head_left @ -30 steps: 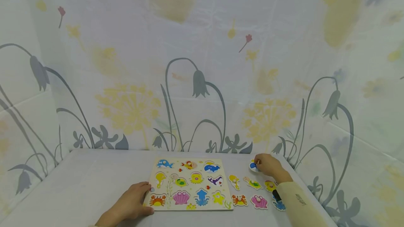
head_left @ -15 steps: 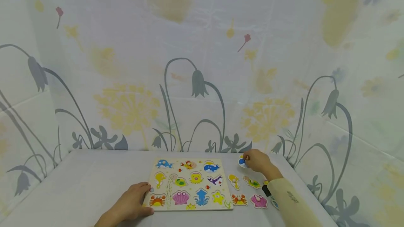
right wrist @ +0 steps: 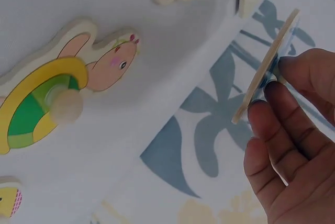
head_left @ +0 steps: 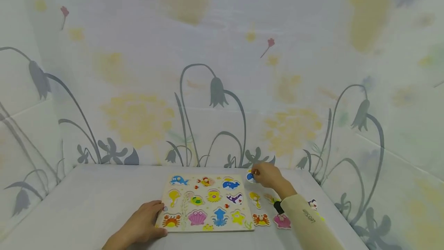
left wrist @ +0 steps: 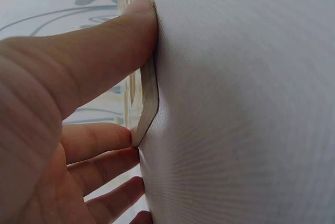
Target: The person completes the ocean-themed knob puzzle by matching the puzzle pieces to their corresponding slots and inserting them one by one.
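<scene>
A wooden sea-animal puzzle board (head_left: 199,230) lies flat on the table. My left hand (head_left: 143,223) rests at its near left corner, thumb against the near edge and fingers along the left edge. In the left wrist view, the thumb (left wrist: 104,56) presses the board's edge (left wrist: 149,85). My right hand (head_left: 268,176) pinches a blue whale puzzle piece (head_left: 250,176) beyond the board's far right corner. The right wrist view shows this piece (right wrist: 267,67) raised and edge-on, its knob side toward the fingertips.
Right of the board lie a seahorse piece (head_left: 254,200), a crab piece (head_left: 261,220) and a pink shell piece (head_left: 282,221). A turtle piece (right wrist: 47,98) is partly under the right arm. Floral cloth (head_left: 222,134) hangs behind the table.
My right hand has carried the whale piece left, from the far right of the table to close by the board. The left hand keeps its place on the corner.
</scene>
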